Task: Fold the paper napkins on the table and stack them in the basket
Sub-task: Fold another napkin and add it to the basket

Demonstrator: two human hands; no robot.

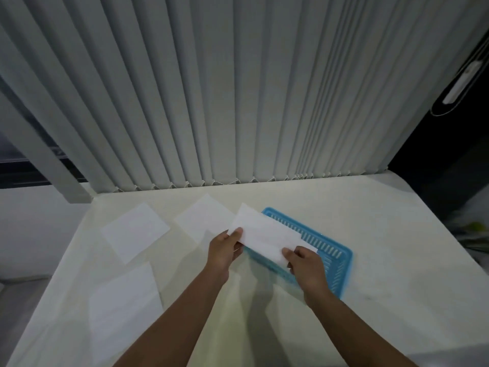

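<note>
A folded white paper napkin point(262, 235) is held in the air over the left part of the blue slatted plastic basket point(334, 256). My left hand point(225, 250) pinches its left end and my right hand point(304, 266) pinches its lower right corner. Three unfolded white napkins lie flat on the pale table: a far-left napkin point(135, 231), a middle napkin point(202, 222) partly behind the held one, and a near-left napkin point(124, 308). The napkin and my right hand hide most of the basket's inside.
The table point(383, 215) is covered in a pale cloth and ends at grey vertical blinds point(238, 88) at the back. Its left edge drops off beside the near-left napkin. A dark gap with blurred objects lies past the right edge.
</note>
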